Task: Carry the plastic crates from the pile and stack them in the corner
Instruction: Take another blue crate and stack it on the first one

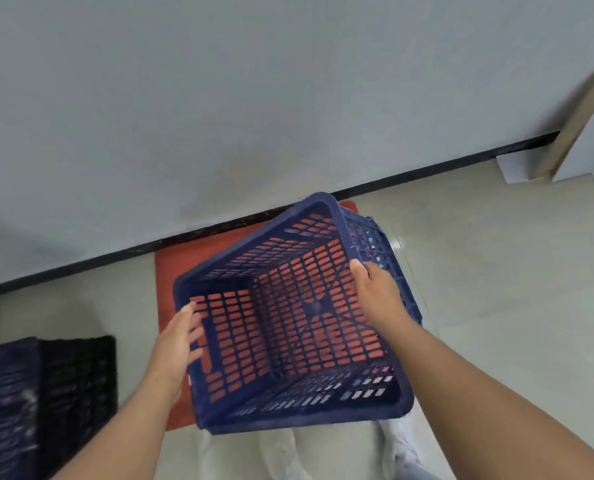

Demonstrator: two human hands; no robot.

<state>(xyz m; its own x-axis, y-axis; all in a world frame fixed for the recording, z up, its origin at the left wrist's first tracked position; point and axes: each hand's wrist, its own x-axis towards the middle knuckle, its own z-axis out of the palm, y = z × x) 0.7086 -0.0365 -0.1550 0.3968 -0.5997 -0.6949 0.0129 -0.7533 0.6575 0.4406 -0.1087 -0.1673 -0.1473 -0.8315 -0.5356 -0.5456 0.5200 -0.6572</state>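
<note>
Blue perforated plastic fills the middle of the view: the held crate, tilted with its open mouth toward the camera, hangs over a red mat that lies against the dark skirting of the grey wall. It is empty; only the red shows through its slots. Behind its right side a second blue crate sits on the mat, partly hidden, and its contents cannot be seen. At the lower left, darker crates stand blurred on the floor, probably the pile.

The right hand clasps the right rim, fingers curled over the edge. The left hand lies flat against the left wall with fingers spread and slack, not gripping.

Most likely trouble: with one real grip only, the crate could swing or slip as it is levelled. Tilted as it is, its lower rim may catch the crate behind instead of nesting, leaving a crooked stack. A light mat might also slide under a hard drop.
</note>
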